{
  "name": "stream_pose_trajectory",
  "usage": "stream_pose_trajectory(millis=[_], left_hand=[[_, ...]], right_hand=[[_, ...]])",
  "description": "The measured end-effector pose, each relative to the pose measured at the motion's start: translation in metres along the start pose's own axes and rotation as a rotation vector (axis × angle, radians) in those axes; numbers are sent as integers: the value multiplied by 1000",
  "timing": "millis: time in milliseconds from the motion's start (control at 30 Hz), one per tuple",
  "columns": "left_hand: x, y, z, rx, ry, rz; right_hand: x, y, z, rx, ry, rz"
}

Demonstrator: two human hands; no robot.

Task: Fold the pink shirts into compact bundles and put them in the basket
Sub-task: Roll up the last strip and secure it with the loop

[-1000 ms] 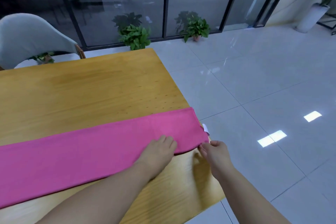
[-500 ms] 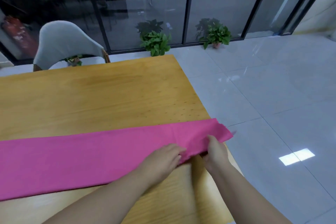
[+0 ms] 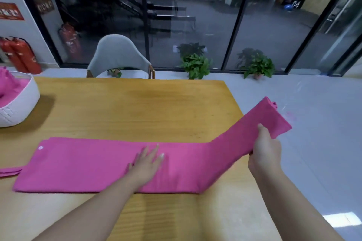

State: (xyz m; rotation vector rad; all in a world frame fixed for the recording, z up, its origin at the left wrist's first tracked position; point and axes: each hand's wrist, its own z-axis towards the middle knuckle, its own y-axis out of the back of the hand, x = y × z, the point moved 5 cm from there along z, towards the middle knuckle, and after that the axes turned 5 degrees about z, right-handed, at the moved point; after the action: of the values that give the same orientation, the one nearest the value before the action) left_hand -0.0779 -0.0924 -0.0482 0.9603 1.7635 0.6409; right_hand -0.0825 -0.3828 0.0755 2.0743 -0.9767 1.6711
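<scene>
Across the near half of the wooden table (image 3: pixel 137 107) lies a pink shirt (image 3: pixel 88 166), folded into a long narrow band that runs from near the left edge toward the right edge. Its left part lies flat on the wood, with a small white dot showing near its far left corner. The left hand (image 3: pixel 146 164) rests palm down on the middle of the band, fingers straight and slightly spread, pressing the cloth to the table. The right hand (image 3: pixel 264 148) grips the band's right end, thumb on top and fingers curled beneath, and holds that end raised off the table and out past the right edge, so the cloth bends upward from a crease just right of the left hand. At the far left corner a white basket (image 3: pixel 21 101) stands on the table, well apart from the band, with pink cloth (image 3: pixel 7 86) already inside it. More pink fabric (image 3: pixel 9 171) pokes in at the left edge, just beside the band's left end. Behind the far edge stands a grey chair (image 3: pixel 117 55), and beyond it two potted plants (image 3: pixel 195 64) sit on the floor by the glass wall, with red fire extinguishers (image 3: pixel 21 55) to the left
</scene>
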Motion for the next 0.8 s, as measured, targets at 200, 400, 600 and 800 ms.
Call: stream_pose_trajectory(millis=[200, 400, 600, 800], left_hand=[[-55, 123, -41, 262, -84, -1091], [-20, 214, -65, 214, -50, -925], [119, 231, -46, -40, 255, -905], [236, 209, -36, -197, 395, -656]], right_hand=[[17, -102, -106, 332, 319, -339], [-40, -215, -220, 863, 784, -778], [-113, -239, -243, 936, 1021, -1350], [-185, -143, -170, 613, 549, -1685]])
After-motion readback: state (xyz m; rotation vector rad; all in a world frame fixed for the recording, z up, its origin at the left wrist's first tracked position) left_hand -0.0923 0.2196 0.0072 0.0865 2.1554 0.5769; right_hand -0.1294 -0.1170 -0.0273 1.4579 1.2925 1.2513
